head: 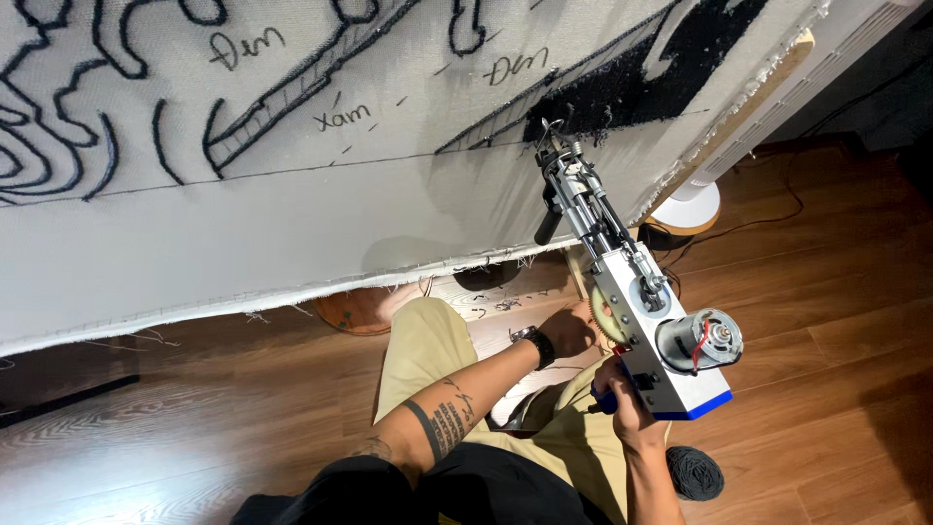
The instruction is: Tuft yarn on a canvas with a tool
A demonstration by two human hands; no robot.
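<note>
I hold a tufting gun (632,301) with a white and blue body, a yellow gear and a silver motor, pointed up at a stretched grey cloth (292,224). My right hand (627,403) grips its rear handle. My left hand (569,331), with a black watch on the wrist, is curled against the gun's left side by the gear. The needle tip (550,131) touches the cloth at the lower left edge of a black tufted patch (632,83). The gun's black front handle (547,227) is free. Black outlines and handwritten marks cover the cloth.
The cloth's frayed lower edge (243,306) hangs over a wooden floor (826,292). A white fan base (686,207) stands by the wooden frame edge (768,83) at right. A black yarn ball (695,472) lies by my knee. A round brown object (352,311) sits under the cloth.
</note>
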